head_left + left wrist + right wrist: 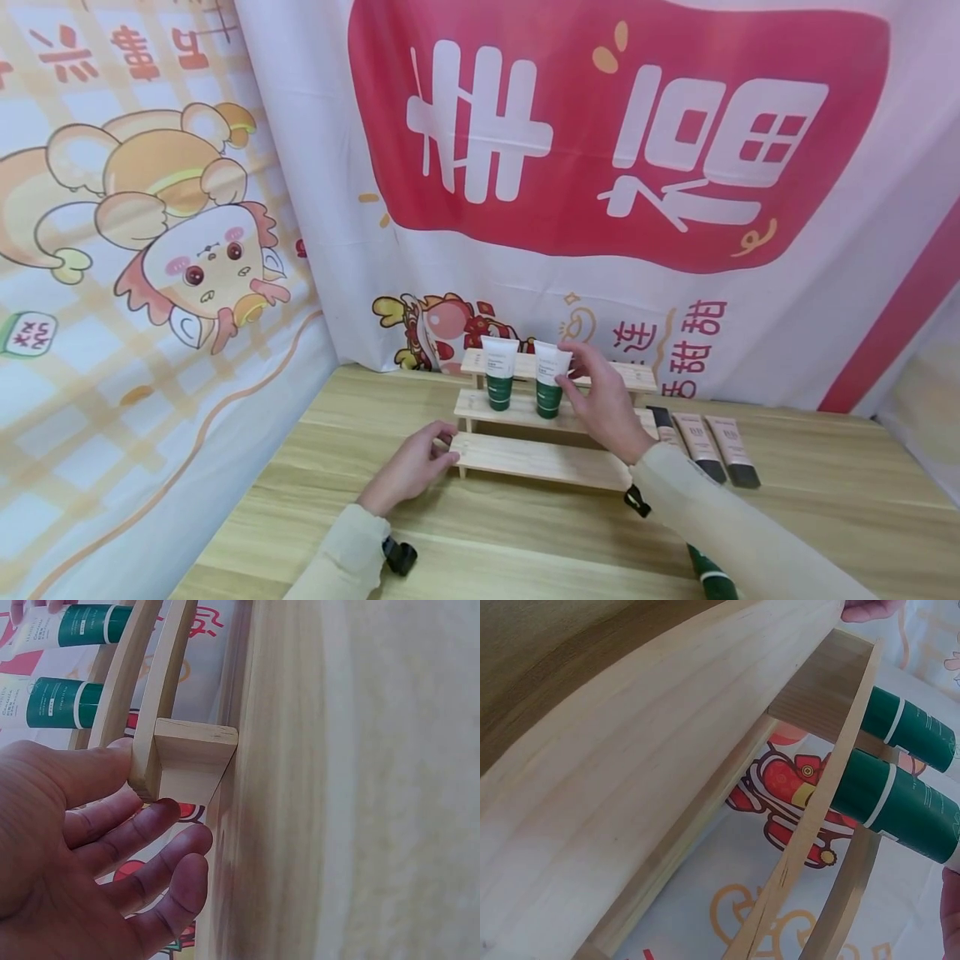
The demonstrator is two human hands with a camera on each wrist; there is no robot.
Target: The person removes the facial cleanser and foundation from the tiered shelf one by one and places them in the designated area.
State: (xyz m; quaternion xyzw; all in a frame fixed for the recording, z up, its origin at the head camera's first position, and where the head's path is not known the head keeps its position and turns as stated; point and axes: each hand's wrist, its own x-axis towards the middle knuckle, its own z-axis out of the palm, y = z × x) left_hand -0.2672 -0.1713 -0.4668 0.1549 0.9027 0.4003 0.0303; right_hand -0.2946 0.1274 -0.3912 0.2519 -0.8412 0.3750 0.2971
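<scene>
A three-tier wooden display stand (540, 460) stands on the table against the back cloth. Two white-and-green squeeze tubes stand upright, caps down, on its middle tier: the left tube (499, 375) and, a small gap away, the right tube (549, 396). My right hand (606, 412) pinches the right tube near its white upper part; in the right wrist view only a bit of that hand shows beside the tube (904, 802). My left hand (411, 467) holds the left end of the lowest tier. In the left wrist view its thumb (105, 769) presses the plank's edge, with fingers curled below.
Right of the stand lie several pink tubes with dark caps, among them a middle tube (697, 446) and an outer tube (733, 450). Another green tube (708, 573) lies near the front, partly hidden by the right sleeve. A printed cloth (570, 250) hangs close behind the stand.
</scene>
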